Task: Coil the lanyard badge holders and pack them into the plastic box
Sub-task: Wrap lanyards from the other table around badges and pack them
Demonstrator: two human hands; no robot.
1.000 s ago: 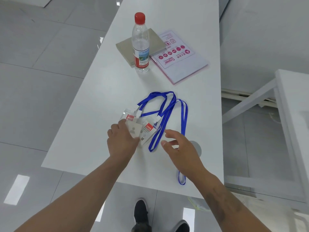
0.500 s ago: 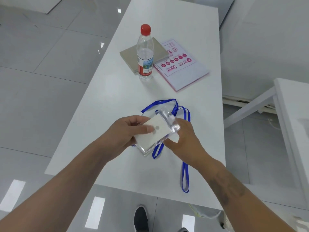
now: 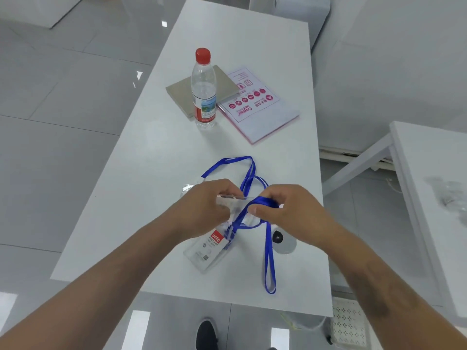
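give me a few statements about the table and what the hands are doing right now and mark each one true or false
1. The left hand holds a clear plastic badge holder above the white table. True.
2. The right hand pinches the blue ribbon lanyard. True.
3. The clear water bottle has a blue cap. False: its cap is red.
4. The second clear badge holder with a red label is in the right hand. False: it lies on the table.
5. One lanyard loop reaches towards the table's near edge. True.
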